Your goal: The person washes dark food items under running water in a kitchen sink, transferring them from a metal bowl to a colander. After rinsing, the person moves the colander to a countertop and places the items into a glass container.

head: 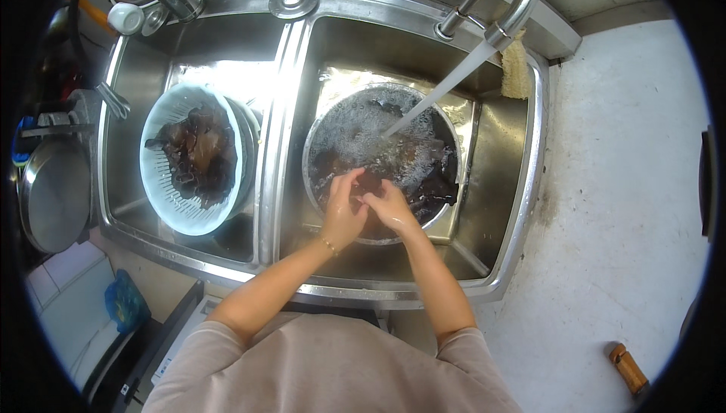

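Note:
A round metal basin (307, 157) of bubbling water stands in the right bowl of a steel double sink. Dark, leafy pieces that look like wood ear fungus (439, 186) lie in the water. My left hand (345, 209) and my right hand (391, 206) meet over the basin's near side, fingers bent toward each other. A reddish-brown piece of fungus (371, 179) shows between their fingertips and seems pinched there; its lower part blends into the water. From the curved faucet (502, 33), a stream of water (439, 89) pours into the basin.
A pale blue colander (148, 157) of dark fungus sits in the left bowl, over another vessel. The steel divider (278, 146) separates the bowls. A loofah (515, 67) hangs at the right rim. Further right, a wooden handle (628, 367) rests on the white counter (612, 186).

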A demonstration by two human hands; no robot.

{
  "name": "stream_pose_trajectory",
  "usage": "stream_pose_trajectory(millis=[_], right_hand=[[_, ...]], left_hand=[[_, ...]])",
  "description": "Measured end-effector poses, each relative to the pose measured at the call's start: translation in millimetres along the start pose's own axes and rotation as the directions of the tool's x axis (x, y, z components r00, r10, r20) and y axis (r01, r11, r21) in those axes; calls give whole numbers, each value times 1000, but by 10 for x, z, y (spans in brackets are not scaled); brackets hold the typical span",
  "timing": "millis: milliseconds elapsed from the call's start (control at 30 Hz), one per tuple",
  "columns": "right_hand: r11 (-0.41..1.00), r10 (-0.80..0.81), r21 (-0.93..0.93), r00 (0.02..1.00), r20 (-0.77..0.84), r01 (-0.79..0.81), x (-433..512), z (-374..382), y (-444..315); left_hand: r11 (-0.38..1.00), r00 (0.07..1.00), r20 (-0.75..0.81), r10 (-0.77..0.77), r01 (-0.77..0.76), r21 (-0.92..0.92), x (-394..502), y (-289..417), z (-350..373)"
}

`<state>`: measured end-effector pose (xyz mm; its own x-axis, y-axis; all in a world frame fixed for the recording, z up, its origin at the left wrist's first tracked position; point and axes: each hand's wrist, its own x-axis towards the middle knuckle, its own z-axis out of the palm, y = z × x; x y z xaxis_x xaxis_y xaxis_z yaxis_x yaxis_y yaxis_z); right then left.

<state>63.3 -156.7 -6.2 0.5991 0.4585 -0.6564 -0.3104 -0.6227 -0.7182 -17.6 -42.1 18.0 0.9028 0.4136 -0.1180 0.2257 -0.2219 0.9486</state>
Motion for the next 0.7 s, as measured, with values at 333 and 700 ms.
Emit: stream_pose_trajectory(millis=[333,700], right_hand=[[764,-478,-474,877,42,439,-177,34,-206],[738,-255,-622,962,100,261,-280,-109,-351]], left_hand=[[812,791,599,122,-427,398,354,129,-317],[879,640,759,-117,-290,380,502,-69,-337]])
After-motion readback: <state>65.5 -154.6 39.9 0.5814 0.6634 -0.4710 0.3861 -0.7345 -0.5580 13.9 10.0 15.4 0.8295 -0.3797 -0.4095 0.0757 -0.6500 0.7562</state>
